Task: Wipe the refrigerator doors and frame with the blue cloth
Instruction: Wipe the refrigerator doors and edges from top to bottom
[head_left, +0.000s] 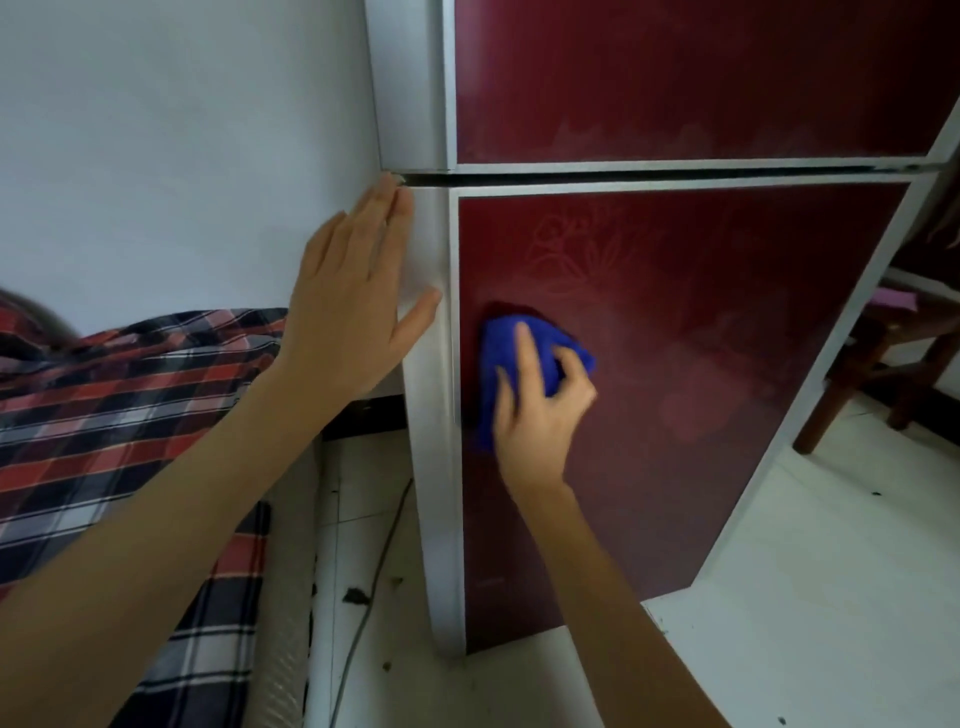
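The refrigerator has two dark red glossy doors, an upper door and a lower door, each edged by a silver frame. A bunched blue cloth lies against the left part of the lower door. My right hand grips the cloth and presses it to the door. My left hand rests flat with straight fingers on the silver side edge of the lower door, just below the gap between the doors.
A bed with a red, black and white plaid cover stands left of the refrigerator, against a white wall. A cable and dark debris lie on the white tiled floor. A wooden chair stands at the right.
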